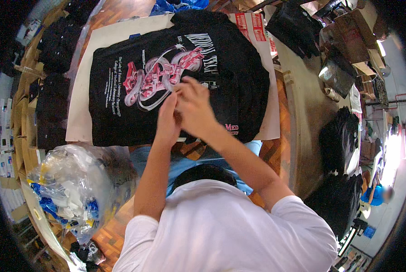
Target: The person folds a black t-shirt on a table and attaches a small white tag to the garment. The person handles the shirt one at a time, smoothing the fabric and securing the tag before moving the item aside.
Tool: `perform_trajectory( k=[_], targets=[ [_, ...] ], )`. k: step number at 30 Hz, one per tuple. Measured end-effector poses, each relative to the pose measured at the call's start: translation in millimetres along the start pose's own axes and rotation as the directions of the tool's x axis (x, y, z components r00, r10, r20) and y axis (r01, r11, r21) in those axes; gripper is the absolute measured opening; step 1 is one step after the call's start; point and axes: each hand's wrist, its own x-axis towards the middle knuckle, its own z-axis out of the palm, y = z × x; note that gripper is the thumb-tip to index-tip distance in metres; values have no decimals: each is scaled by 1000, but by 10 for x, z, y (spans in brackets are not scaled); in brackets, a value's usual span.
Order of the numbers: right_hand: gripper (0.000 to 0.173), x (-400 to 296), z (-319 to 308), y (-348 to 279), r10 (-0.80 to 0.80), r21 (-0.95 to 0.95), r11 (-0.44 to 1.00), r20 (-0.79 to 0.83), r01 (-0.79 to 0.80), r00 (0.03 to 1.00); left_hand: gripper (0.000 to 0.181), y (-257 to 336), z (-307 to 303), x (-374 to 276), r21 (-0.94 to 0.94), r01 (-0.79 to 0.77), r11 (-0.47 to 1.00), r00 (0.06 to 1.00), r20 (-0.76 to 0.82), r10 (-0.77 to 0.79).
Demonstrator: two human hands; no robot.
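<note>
A black T-shirt (242,88) lies spread across a pale flat board (78,88) in front of me. It bears a pink-and-silver graphic (162,76) and white lettering. My left hand (169,117) and my right hand (194,107) meet above the shirt, just below the graphic, with their fingers close together. Both are somewhat blurred. Some dark fabric shows by the right fingertips, but whether either hand grips it is hidden. At the board's near edge, part of the shirt hangs between my forearms.
At the lower left bulges a clear plastic bag (70,183) of wrappers and scraps. Dark garments (54,102) are stacked on the left. A long table (308,136) runs along the right, with black garments (339,139) and a cardboard box (352,34). A person in blue (373,195) is far right.
</note>
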Motion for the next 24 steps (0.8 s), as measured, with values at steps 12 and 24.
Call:
perform_trajectory(
  k=[12,24],
  targets=[
    [27,136,-356,1583,407,-225,908,286,-353,867,54,2527,-2307,-2882,368,891,-266,399,-354,846],
    [25,148,-82,1482,345,-285,917,214,-279,914,48,388,-468,-740,926,-14,378,984,-54,169]
  ],
)
